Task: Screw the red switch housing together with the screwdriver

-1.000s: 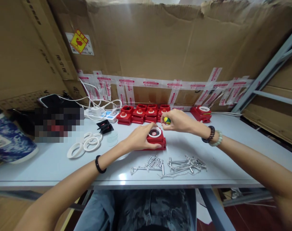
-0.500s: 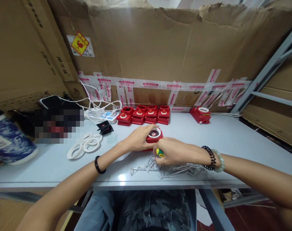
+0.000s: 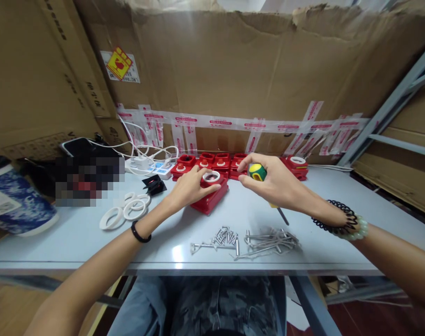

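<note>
Upright behind the red box point(image 3: 209, 199), a wide sheet of brown cardboard point(image 3: 215, 70) crossed with printed tape. Under the red box, a pale tabletop point(image 3: 341, 212). Far left of the red box, a blue-and-white cup point(image 3: 26, 210). Close behind the red box, a row of smaller-looking red boxes point(image 3: 222, 160); left of these and behind the red box, a power strip point(image 3: 161, 171) with white cables. Right of the red box and raised above the tabletop, the right hand point(image 3: 277, 179), curled loosely round a screwdriver point(image 3: 257, 171), thumb and forefinger tips apart. On top of the red box, the left hand point(image 3: 184, 189), thumb and fingers closed about the white ring point(image 3: 212, 182) there. Left of the red box, folded black pieces point(image 3: 155, 185) and loose white rings point(image 3: 123, 215). In front of the red box, metal rods point(image 3: 268, 240) and piled screws point(image 3: 226, 236).
</note>
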Tool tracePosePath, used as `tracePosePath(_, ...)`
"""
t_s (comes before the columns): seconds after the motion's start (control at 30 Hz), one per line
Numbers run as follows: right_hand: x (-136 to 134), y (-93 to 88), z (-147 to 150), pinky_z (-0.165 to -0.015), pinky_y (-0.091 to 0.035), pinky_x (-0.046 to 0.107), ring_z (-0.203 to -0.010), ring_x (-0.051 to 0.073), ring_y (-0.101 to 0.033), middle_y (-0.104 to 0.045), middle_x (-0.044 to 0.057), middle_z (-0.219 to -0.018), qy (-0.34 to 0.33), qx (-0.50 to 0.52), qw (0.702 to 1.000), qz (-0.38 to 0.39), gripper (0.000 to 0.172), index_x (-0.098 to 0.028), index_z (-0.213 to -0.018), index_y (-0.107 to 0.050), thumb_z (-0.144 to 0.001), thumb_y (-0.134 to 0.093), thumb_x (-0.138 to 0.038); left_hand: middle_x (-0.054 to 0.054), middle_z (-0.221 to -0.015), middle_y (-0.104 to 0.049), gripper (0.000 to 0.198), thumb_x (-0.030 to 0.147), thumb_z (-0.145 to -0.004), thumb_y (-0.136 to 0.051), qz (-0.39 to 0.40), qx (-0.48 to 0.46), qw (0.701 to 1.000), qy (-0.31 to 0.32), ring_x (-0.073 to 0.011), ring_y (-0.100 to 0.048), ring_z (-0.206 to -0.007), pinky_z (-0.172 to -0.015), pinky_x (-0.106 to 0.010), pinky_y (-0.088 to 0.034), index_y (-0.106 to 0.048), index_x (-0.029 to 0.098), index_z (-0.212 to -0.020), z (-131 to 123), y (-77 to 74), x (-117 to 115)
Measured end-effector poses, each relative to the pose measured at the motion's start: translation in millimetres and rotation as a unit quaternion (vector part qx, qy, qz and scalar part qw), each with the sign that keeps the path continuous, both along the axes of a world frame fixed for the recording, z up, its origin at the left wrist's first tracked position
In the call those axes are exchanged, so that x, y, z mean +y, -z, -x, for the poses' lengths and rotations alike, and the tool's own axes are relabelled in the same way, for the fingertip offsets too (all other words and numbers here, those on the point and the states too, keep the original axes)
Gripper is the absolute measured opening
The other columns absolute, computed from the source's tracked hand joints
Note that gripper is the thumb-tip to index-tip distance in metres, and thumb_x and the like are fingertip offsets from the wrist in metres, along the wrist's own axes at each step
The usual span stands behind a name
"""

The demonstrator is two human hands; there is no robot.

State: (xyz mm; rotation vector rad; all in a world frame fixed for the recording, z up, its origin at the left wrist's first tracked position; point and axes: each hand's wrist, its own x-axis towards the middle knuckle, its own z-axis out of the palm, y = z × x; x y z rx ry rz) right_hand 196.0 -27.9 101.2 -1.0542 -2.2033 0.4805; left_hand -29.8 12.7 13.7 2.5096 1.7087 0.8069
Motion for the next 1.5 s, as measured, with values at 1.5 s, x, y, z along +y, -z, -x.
tracePosePath(1.5, 35, 37.1, 30, -0.061, -0.047, 0.03, -0.064, 0.011, -0.053, -0.051, -0.003, -0.077, 0.008, 0.23, 0.973, -0.019, 0.019, -0.022, -0.094, -0.041, -0.088, -0.05, -0.038, -0.011, -0.116, -0.051, 0.045, 0.048, -0.088, -0.047, 0.023, -0.087, 0.983, 0.163, -0.0268, -0.049, -0.109, -0.099, -0.044, -0.039, -0.044, 0.019, -0.123, -1, 25.8, 18)
